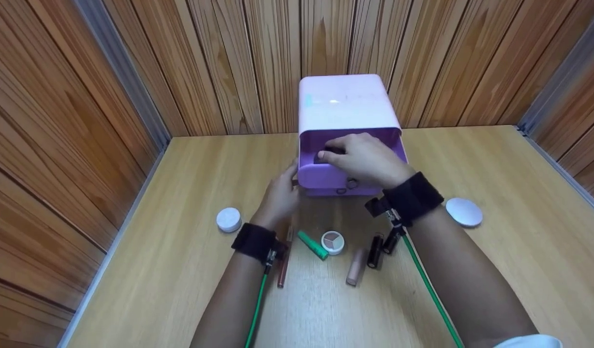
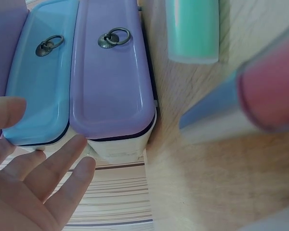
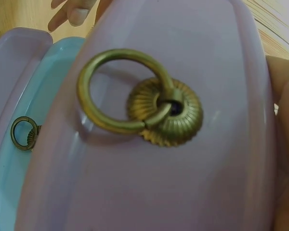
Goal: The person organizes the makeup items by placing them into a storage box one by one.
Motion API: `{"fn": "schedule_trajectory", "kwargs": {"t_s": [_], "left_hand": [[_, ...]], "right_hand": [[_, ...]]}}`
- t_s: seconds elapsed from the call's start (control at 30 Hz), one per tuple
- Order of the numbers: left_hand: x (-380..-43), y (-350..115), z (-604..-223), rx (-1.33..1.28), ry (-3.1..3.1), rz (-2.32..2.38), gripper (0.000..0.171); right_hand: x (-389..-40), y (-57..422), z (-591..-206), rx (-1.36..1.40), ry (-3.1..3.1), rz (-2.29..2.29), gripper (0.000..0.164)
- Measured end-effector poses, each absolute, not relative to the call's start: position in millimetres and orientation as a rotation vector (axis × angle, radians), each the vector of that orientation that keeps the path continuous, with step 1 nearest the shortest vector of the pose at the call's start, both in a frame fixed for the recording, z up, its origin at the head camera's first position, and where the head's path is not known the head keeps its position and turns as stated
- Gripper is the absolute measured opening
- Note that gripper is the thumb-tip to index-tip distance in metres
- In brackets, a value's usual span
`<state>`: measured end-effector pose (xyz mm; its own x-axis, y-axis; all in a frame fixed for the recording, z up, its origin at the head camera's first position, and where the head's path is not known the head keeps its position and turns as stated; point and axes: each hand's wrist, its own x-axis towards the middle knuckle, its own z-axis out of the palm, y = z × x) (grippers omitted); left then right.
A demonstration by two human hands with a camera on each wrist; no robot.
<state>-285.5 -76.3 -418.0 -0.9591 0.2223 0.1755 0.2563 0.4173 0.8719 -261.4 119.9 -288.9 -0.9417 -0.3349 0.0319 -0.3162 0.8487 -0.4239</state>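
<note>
A small pink and purple drawer cabinet (image 1: 348,104) stands against the back wall, its top drawer (image 1: 321,176) pulled out. My right hand (image 1: 369,157) reaches over the drawer front and pinches a small dark object (image 1: 336,151) between thumb and fingers; its kind is hidden by the hand. My left hand (image 1: 279,198) is at the cabinet's left side. In the left wrist view its fingers are spread and nearly straight beside the blue drawer (image 2: 43,96) and the lower purple drawer (image 2: 111,86). A brass ring handle (image 3: 166,113) fills the right wrist view.
Before the cabinet lie a brown pencil (image 1: 283,270), a green tube (image 1: 312,245), a three-part round palette (image 1: 333,242), a pinkish tube (image 1: 356,267) and black tubes (image 1: 375,251). A white jar (image 1: 229,220) stands left, a white disc (image 1: 464,212) right, beside the right forearm.
</note>
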Motion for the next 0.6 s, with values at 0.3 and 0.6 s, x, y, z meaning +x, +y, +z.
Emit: {"fn": "schedule_trajectory", "kwargs": {"t_s": [0.3,0.6], "left_hand": [[-284,-76,-417,-0.414,-2.659,-1.559,0.067],[-284,-76,-416,-0.402,-2.652,-1.548,0.067]], "right_hand": [[-256,131,-286,-0.540,3.059,-0.710,0.067],[-242,155,-284,-0.579,3.189,-0.809,0.060]]}}
